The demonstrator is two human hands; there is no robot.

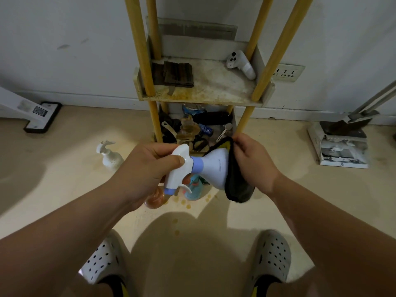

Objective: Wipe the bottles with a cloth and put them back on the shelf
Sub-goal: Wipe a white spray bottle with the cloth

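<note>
bottle (pixel 211 168) lies sideways between the hands, above the floor before the shelf (pixel 203 91). left hand (pixel 150 168) grips its trigger head; right hand (pixel 250 159) pinches the cloth (pixel 237 181) against the base. best to turn the bottle, wiping every side.
</note>
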